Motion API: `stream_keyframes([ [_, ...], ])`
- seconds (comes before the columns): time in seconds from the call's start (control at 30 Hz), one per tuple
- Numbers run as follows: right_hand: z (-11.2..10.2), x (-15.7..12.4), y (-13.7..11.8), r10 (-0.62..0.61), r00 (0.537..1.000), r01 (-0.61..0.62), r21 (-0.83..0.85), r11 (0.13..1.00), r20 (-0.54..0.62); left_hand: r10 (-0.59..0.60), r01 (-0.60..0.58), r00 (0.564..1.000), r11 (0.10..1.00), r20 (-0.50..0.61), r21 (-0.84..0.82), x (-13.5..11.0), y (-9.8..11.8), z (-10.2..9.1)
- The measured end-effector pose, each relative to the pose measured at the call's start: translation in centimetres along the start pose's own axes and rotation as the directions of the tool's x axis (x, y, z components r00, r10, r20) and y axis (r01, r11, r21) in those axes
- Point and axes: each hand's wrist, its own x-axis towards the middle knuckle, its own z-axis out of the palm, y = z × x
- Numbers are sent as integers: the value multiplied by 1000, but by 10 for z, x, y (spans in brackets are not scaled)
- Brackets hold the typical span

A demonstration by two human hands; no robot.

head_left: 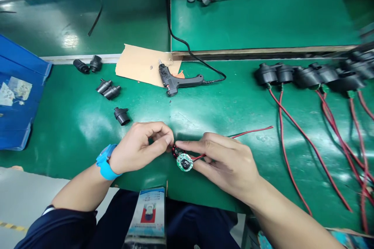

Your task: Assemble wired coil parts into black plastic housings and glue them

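Presently your right hand (229, 159) grips the round circuit board (184, 162) in its fingers, near the six-o'clock edge of the tabletop (204, 113). At the board's ten, your left hand (143, 146) has its fingers pinched together; whether they hold anything cannot be told. The glue gun (172, 84) lies at twelve, loose black housings (121, 116) around ten, wired black housings (266, 74) at two.

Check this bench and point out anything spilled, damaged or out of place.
Nothing looks spilled. Two oddities: the paper labels on the blue bin at far left look ragged, as if partly torn, and the cardboard partly under the glue gun lies askew, with a small dark spot.
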Motion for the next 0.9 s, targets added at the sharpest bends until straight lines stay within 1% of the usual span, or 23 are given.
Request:
stream_keyframes([
  [0.07, -1, 0, 0, 1, 1000, -1, 7, 1000, -9, -30, 32, 999, 998, 23, -58, 0, 0, -1],
  [0.17, -1, 1, 1, -22, 1000, 22, -11, 1000, -16, -81, 83, 996, 988, 21, -127, 0, 0, -1],
  [0.27, 0, 3, 1, -50, 999, 50, -28, 998, 0, -107, 106, 994, 985, 3, -135, 0, -1, 2],
  [0.37, 1, 3, 2, -44, 999, 44, -31, 999, 11, -131, 127, 991, 981, -22, -147, 1, -2, 5],
  [0.5, 1, 2, 2, -14, 1000, 14, -4, 1000, 9, -134, 130, 991, 973, -9, -191, 2, -2, 5],
  [0.6, 1, 2, 2, -27, 1000, 27, -20, 999, 3, -112, 109, 994, 982, -11, -155, 2, -2, 5],
  [0.7, 1, 3, 2, -45, 999, 45, -33, 998, 3, -128, 125, 992, 983, -17, -132, 3, -5, 6],
  [0.8, 1, 3, 2, -24, 1000, 24, -17, 1000, 9, -156, 153, 988, 968, 0, -197, 3, -7, 6],
  [0.9, 0, 3, 2, -4, 1000, 4, 2, 1000, 14, -159, 158, 987, 957, 16, -245, 4, -6, 6],
])
